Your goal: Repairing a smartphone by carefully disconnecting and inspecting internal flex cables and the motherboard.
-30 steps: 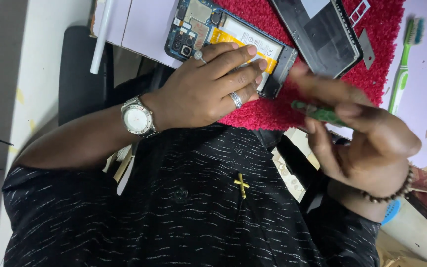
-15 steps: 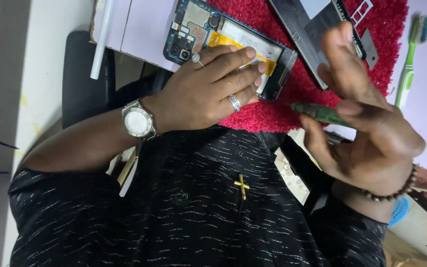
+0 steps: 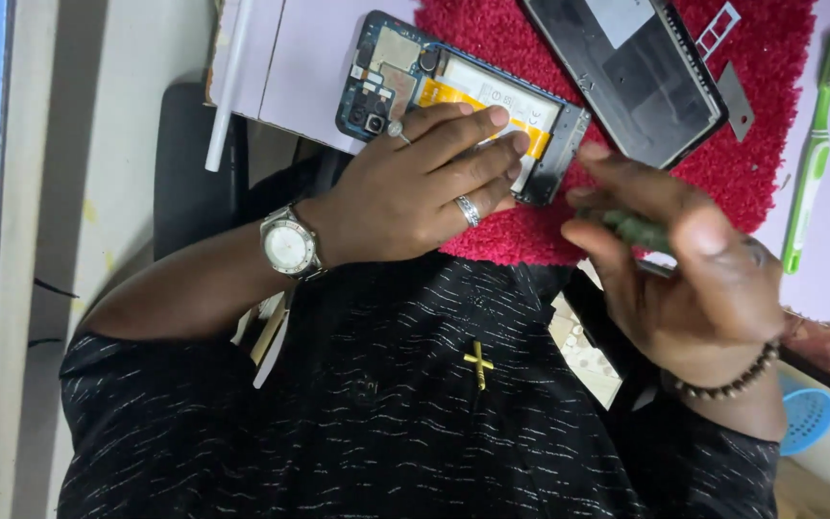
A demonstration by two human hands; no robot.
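Observation:
An opened smartphone (image 3: 405,72), its back removed so the yellow-labelled battery and camera modules show, lies on a red fuzzy mat (image 3: 751,163). My left hand (image 3: 405,192), wearing a wristwatch and a ring, presses flat on the phone's lower half. My right hand (image 3: 694,279), with a bead bracelet, pinches a small green-handled tool (image 3: 631,228). Its fingertips sit beside the phone's right end. The tool's tip is hidden by my fingers.
The phone's dark back cover (image 3: 626,72) lies on the mat beyond my right hand, with a small metal tray (image 3: 718,19) beside it. A green toothbrush (image 3: 812,163) rests at the right. A white rod (image 3: 228,86) lies at the desk's left. A blue basket (image 3: 807,418) sits low right.
My right hand, whose fingers were raised and spread over the back cover, has come down and closed around the green tool near the phone's end. My left hand has stayed put.

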